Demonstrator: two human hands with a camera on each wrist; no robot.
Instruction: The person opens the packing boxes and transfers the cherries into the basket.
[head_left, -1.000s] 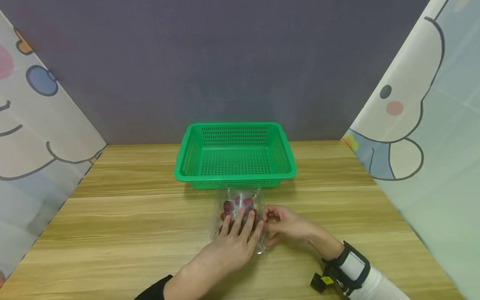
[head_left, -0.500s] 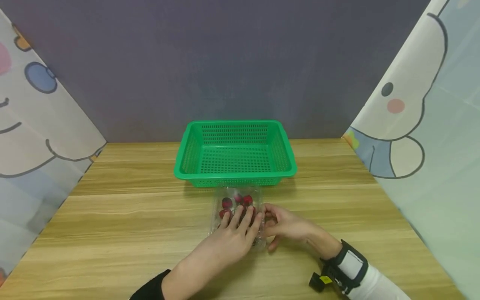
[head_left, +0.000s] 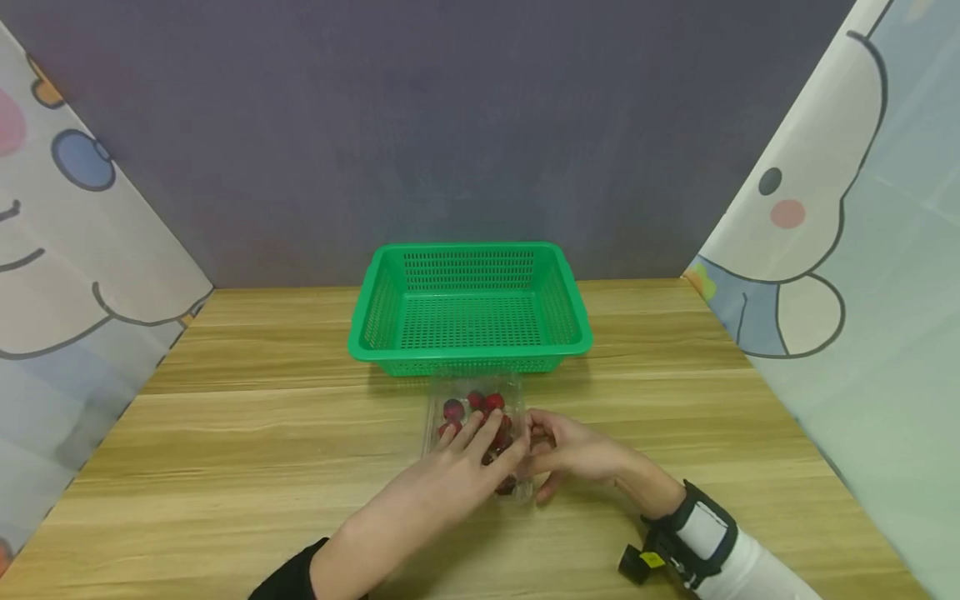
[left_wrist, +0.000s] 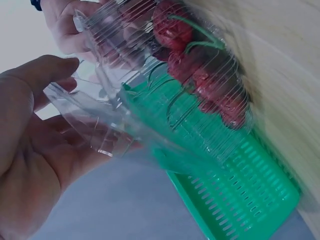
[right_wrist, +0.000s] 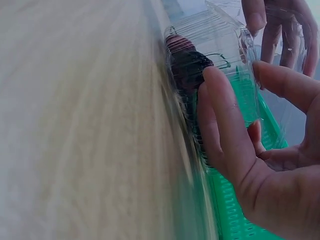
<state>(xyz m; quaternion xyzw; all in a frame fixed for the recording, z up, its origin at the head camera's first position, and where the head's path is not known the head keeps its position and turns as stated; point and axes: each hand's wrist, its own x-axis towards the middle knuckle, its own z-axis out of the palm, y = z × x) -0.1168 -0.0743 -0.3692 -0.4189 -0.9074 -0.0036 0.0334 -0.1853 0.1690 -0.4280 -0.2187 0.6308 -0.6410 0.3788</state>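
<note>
A clear plastic clamshell box (head_left: 513,385) lies on the table just in front of the green basket. Red and dark cherries (head_left: 453,409) with green stems (left_wrist: 192,45) show through its ribbed wall. My left hand (head_left: 453,483) is over the near part of the box, fingers spread on top. In the left wrist view the lid (left_wrist: 85,117) stands tilted away from the base, between my left thumb and fingers. My right hand (head_left: 573,450) grips the box's right side, its fingertips (right_wrist: 215,75) against the wall and rim. Some cherries are hidden under my left hand.
The green slotted basket (head_left: 472,354) stands behind the box, close to its far edge, with no contents visible. A grey wall rises at the back, and cartoon-printed panels (head_left: 780,250) flank the wooden table (head_left: 262,417). A small camera (head_left: 636,564) hangs at my right wrist.
My left hand has drawn slightly back toward me and its fingers have bent a little. More cherries show, and the lid's glare has shifted. The right hand keeps nearly the same place.
</note>
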